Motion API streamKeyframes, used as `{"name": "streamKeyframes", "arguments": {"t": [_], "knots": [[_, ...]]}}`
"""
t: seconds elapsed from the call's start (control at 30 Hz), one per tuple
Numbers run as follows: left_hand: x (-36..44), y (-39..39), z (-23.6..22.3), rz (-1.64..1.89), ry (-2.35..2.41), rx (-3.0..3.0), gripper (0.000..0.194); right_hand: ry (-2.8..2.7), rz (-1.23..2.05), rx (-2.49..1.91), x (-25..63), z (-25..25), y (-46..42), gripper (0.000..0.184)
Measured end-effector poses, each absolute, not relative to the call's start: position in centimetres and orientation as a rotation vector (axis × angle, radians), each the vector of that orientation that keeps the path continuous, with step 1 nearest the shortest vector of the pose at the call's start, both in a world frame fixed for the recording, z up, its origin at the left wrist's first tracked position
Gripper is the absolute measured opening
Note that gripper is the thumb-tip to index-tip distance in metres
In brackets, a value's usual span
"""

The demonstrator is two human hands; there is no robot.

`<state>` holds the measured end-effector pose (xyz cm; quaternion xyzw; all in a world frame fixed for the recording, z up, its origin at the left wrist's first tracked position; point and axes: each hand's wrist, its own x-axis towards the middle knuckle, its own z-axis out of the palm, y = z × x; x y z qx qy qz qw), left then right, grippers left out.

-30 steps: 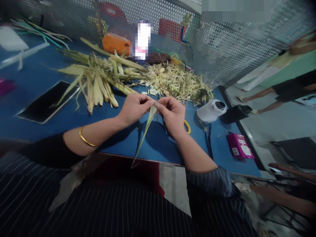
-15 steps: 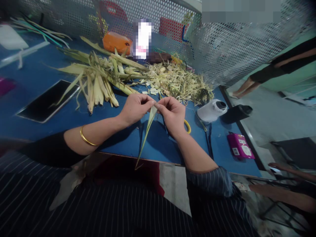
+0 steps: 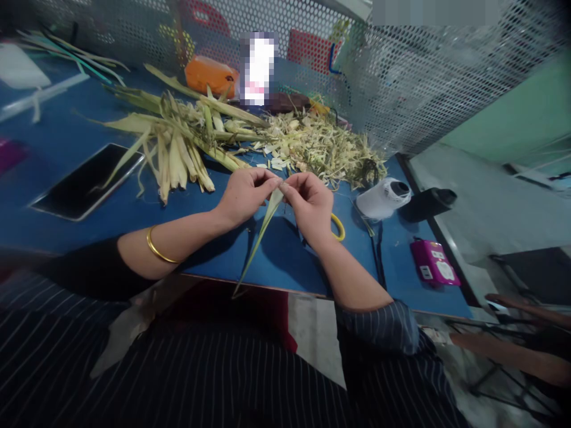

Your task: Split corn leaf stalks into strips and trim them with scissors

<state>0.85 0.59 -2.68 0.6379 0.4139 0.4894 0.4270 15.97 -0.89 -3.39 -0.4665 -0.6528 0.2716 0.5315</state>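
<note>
Between my hands, over the near part of the blue table (image 3: 214,252), hangs a pale green corn husk leaf (image 3: 263,229), its thin tip trailing down past the table edge. My left hand (image 3: 246,193) pinches its upper end between thumb and fingers. From the other side my right hand (image 3: 308,205) pinches the same end, fingertips almost touching the left ones. What lies right between the fingertips is hidden. Beside my right wrist a yellow ring-shaped handle (image 3: 338,227) shows, partly covered by the hand.
Beyond my hands lie corn husks (image 3: 181,157) and a heap of shredded scraps (image 3: 319,139). A black tablet-like slab (image 3: 84,181) is on the left. To the right stand a white thread cone (image 3: 381,199), a black cone (image 3: 430,205) and a purple packet (image 3: 433,261). Metal mesh (image 3: 401,77) rises behind.
The leaf's hanging tip has swung left and slightly up. My hands keep their pinch in nearly the same place. A person standing at the far right has gone out of view.
</note>
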Motion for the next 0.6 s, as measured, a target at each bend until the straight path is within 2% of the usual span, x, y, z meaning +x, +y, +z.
{"name": "streamKeyframes", "arguments": {"t": [0.13,0.23,0.47,0.6], "knots": [[0.79,0.63,-2.85,1.248,1.111,1.674,0.021,-1.366,0.936,-1.074,15.52,-3.66,-0.57,0.029],[0.75,0.62,-3.01,1.242,1.146,1.708,0.021,-1.329,0.999,-1.064,15.41,-3.69,-0.53,0.028],[0.92,0.64,-3.45,1.206,1.117,1.593,0.021,-1.5,0.735,-1.116,15.53,-3.25,-1.24,0.013],[0.91,0.62,-3.26,1.222,1.148,1.621,0.021,-1.523,0.7,-1.135,15.41,-3.38,-1.29,0.014]]}}
